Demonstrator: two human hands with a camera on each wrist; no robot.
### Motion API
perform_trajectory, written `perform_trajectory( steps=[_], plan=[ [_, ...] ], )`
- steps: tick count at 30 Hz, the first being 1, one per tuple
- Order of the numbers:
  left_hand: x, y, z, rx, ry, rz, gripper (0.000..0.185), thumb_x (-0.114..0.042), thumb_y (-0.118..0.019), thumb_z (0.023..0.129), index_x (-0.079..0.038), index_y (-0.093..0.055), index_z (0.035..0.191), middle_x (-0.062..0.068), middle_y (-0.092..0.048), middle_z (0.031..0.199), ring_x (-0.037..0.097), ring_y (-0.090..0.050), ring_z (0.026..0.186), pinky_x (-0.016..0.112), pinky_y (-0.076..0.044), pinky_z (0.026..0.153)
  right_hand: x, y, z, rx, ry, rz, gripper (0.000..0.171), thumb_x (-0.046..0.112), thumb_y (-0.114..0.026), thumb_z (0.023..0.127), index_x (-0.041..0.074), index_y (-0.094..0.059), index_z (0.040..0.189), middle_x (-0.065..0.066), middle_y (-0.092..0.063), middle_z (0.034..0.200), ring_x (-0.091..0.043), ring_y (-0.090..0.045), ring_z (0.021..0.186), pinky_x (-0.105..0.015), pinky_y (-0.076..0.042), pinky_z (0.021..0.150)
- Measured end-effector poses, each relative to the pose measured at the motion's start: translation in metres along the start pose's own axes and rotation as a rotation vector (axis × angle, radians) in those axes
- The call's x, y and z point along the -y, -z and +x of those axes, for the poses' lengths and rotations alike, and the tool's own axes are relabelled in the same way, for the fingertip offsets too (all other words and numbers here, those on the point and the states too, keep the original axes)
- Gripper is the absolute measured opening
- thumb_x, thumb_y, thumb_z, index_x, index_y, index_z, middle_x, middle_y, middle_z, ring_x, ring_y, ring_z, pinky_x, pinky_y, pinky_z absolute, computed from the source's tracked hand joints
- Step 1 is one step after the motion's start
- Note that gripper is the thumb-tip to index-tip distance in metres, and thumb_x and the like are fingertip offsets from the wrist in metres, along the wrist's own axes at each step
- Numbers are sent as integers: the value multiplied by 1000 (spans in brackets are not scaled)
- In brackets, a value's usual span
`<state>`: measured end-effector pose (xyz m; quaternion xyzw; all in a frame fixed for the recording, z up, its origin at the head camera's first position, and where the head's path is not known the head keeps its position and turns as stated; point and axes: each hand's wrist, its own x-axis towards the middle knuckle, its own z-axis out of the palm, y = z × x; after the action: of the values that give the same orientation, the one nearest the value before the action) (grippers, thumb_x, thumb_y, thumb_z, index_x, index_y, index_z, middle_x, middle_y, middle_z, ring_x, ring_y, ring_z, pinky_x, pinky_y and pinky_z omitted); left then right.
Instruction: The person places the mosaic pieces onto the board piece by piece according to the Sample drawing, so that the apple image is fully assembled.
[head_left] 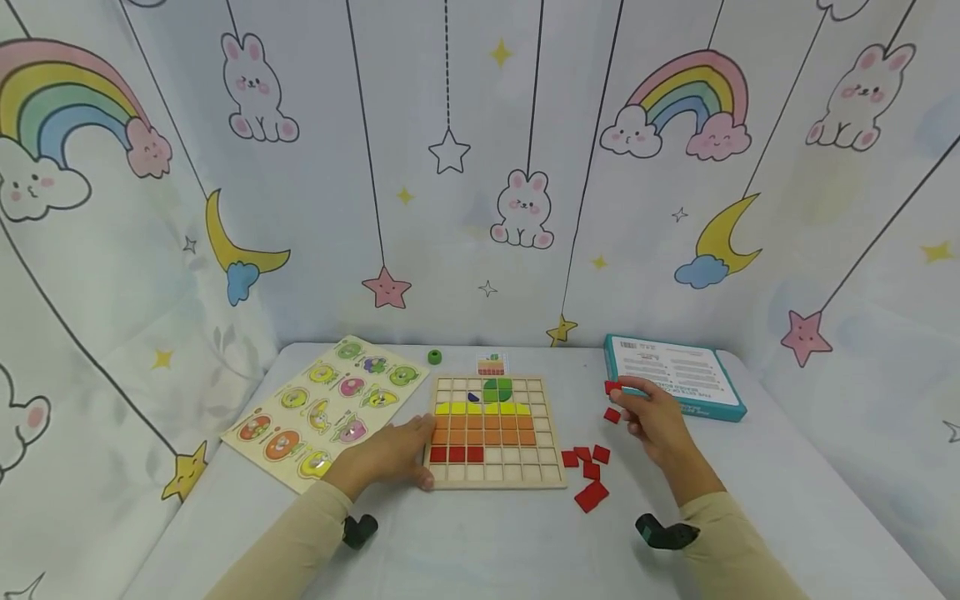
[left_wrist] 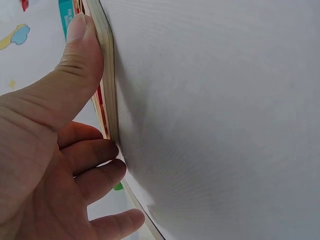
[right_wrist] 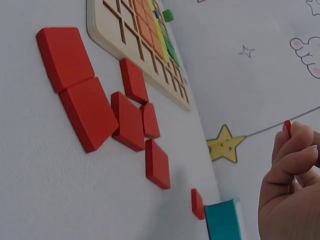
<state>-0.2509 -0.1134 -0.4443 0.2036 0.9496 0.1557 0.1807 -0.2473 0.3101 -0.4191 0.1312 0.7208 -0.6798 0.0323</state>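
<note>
A wooden grid board [head_left: 557,477] lies mid-table, with green, yellow and orange tiles and three red tiles [head_left: 456,454] in its upper rows. My left hand [head_left: 408,454] rests against its left edge; in the left wrist view the thumb [left_wrist: 82,55] lies along the board's rim [left_wrist: 110,85] and the loosely bent fingers touch it. To the right of the board my right hand [head_left: 622,392] pinches a small red tile [head_left: 611,387], which also shows at my fingertips [right_wrist: 286,128]. Another red tile [head_left: 612,415] lies just below it.
Several loose red tiles [head_left: 588,475] lie right of the board, also seen from the right wrist [right_wrist: 130,120]. A teal box [head_left: 675,377] sits at the back right, a fruit puzzle board [head_left: 322,408] at the left, and a green peg [head_left: 434,357] and a small card [head_left: 492,363] behind the grid.
</note>
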Motion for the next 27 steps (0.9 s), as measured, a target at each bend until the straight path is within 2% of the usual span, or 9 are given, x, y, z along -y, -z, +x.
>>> perform_trajectory(
  steps=[4, 8, 13, 15, 20, 24, 27],
  plan=[
    [-1, 1, -1, 8, 5, -4, 107, -43, -89, 75, -6, -33, 159, 15, -38, 162, 31, -33, 152, 56, -24, 124, 2, -15, -3, 34, -1, -27, 58, 32, -70, 99, 11, -48, 148, 4, -66, 92, -11, -55, 73, -16, -47, 61],
    [-1, 1, -2, 4, -5, -6, 107, -42, -89, 75, -4, -34, 158, 16, -39, 161, 32, -33, 151, 56, -24, 124, 0, -31, -3, 66, 7, -55, 53, 29, -68, 99, 10, -50, 146, 2, -70, 101, -13, -55, 73, -17, -46, 60],
    [-1, 2, -1, -3, -20, -4, 106, -42, -89, 75, -4, -35, 157, 16, -39, 161, 32, -33, 151, 57, -25, 123, -11, -61, -1, 93, -25, -92, 52, 29, -72, 96, 12, -55, 142, -10, -69, 105, -17, -53, 71, -21, -44, 58],
    [-1, 2, -1, -2, -19, -5, 106, -42, -89, 75, -4, -34, 158, 15, -39, 162, 31, -33, 152, 57, -25, 123, -16, -76, -3, 111, -40, -111, 49, 27, -74, 94, 13, -58, 138, -14, -68, 99, -18, -53, 70, -22, -43, 56],
    [0, 0, 1, 6, -9, -5, 107, -43, -88, 75, -5, -33, 159, 14, -37, 163, 30, -32, 152, 56, -24, 124, -28, -115, -13, 217, -44, -204, 40, 18, -74, 92, 7, -64, 129, -12, -64, 85, -18, -52, 62, -22, -39, 51],
    [1, 1, 1, 10, 3, -4, 108, -44, -88, 75, -7, -32, 159, 14, -37, 163, 30, -32, 152, 55, -23, 124, -33, -141, -22, 288, -27, -323, 33, 15, -77, 90, 7, -66, 119, -10, -61, 87, -17, -50, 56, -20, -41, 49],
    [1, 1, 2, 14, 10, -5, 108, -45, -88, 75, -8, -31, 160, 13, -37, 163, 30, -32, 152, 55, -23, 124, -35, -154, -26, 283, 26, -461, 29, 15, -81, 87, 9, -68, 112, -9, -60, 90, -18, -54, 60, -22, -46, 51]
  ],
)
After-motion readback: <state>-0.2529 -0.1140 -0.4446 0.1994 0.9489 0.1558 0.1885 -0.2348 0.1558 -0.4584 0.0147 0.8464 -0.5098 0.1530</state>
